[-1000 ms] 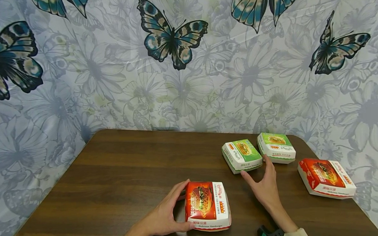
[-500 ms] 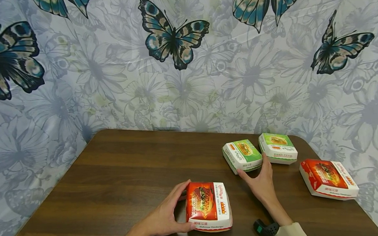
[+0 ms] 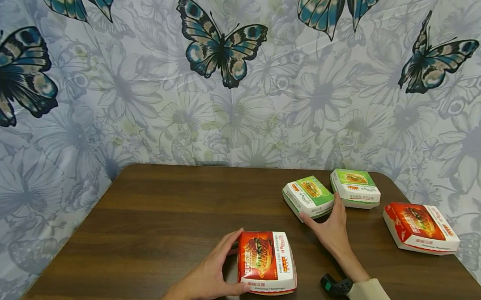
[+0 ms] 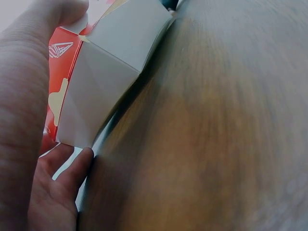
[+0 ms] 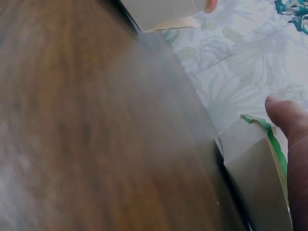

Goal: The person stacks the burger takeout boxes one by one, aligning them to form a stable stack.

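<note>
My left hand [image 3: 207,274] grips a red and white hamburger box [image 3: 265,263] by its left side at the table's front. In the head view its thumb is at the front face and its fingers reach round the back. The left wrist view shows the box's plain white side [image 4: 101,82] close over the wood. Further back, my right hand [image 3: 332,231] holds the near corner of a green and white hamburger box [image 3: 309,196], thumb on the front side and forefinger on the right. In the right wrist view the thumb [image 5: 288,115] lies along this box's green-trimmed edge.
A second green box [image 3: 355,187] stands just right of the held one, near the back edge. Another red box [image 3: 421,227] sits at the table's right edge. Behind the brown wooden table [image 3: 166,198] hangs a butterfly-patterned cloth [image 3: 239,123].
My right hand has shifted slightly left, its thumb and forefinger now closer round the green box's corner. My left hand keeps its hold on the red box.
</note>
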`<act>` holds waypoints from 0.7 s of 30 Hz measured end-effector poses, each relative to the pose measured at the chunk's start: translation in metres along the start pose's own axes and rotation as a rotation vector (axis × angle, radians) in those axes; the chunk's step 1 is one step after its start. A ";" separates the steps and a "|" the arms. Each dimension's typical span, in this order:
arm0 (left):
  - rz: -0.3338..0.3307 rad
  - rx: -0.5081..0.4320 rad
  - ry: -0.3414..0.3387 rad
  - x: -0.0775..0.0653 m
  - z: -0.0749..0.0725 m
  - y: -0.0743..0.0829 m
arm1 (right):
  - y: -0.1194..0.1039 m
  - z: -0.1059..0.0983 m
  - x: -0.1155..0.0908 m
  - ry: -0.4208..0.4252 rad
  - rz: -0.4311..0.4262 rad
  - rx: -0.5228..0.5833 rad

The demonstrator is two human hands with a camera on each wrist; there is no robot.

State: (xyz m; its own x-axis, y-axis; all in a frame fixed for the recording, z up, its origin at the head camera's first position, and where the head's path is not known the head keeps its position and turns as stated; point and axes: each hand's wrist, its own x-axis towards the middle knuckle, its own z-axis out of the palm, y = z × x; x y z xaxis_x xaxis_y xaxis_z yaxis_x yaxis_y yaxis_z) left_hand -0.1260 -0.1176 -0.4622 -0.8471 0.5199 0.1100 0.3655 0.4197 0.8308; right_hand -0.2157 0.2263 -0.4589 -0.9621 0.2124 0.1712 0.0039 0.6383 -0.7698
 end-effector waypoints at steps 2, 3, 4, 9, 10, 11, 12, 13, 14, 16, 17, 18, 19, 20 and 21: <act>0.021 0.005 0.005 0.000 0.000 -0.001 | 0.000 0.000 0.000 0.001 -0.003 -0.003; 0.032 0.010 0.007 0.000 0.000 -0.001 | 0.000 0.000 0.001 0.001 -0.003 -0.003; 0.037 0.010 0.007 0.000 0.000 -0.001 | 0.000 0.000 0.000 0.000 -0.003 -0.004; 0.041 0.015 0.009 -0.001 0.000 0.000 | 0.001 0.001 0.001 -0.001 0.003 -0.009; 0.036 0.012 0.009 0.000 0.000 0.000 | 0.002 0.001 0.001 -0.001 0.005 -0.011; 0.033 0.012 0.009 0.000 0.000 0.000 | 0.002 0.001 0.000 0.000 0.007 -0.012; 0.027 0.007 0.007 0.000 0.001 0.000 | 0.002 0.000 0.000 -0.002 0.008 -0.014; 0.035 0.015 0.011 0.000 0.001 0.000 | 0.002 0.000 0.000 -0.004 0.009 -0.015; 0.036 0.017 0.012 0.000 0.001 -0.001 | 0.002 0.000 0.000 -0.005 0.010 -0.017; 0.060 0.009 0.011 0.000 0.001 -0.002 | 0.002 -0.001 -0.001 -0.009 0.008 -0.017; 0.066 0.000 0.010 0.000 0.002 -0.003 | 0.002 -0.001 -0.001 -0.011 0.006 -0.016; 0.075 -0.007 0.009 0.000 0.002 -0.004 | 0.002 -0.001 -0.002 -0.012 0.002 -0.015; 0.083 -0.016 0.008 0.000 0.002 -0.004 | 0.002 -0.002 -0.002 -0.012 -0.001 -0.013; 0.082 -0.028 0.005 0.001 0.002 -0.005 | 0.001 -0.002 -0.002 -0.013 -0.004 -0.011; 0.081 -0.037 0.003 0.001 0.002 -0.005 | 0.001 -0.002 -0.001 -0.013 -0.008 -0.009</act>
State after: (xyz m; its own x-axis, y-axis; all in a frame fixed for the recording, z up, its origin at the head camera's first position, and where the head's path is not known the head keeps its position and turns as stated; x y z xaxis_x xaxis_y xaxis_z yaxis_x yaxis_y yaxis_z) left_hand -0.1277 -0.1178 -0.4675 -0.8168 0.5483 0.1793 0.4182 0.3486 0.8388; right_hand -0.2138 0.2283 -0.4588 -0.9654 0.1981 0.1694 -0.0011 0.6468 -0.7627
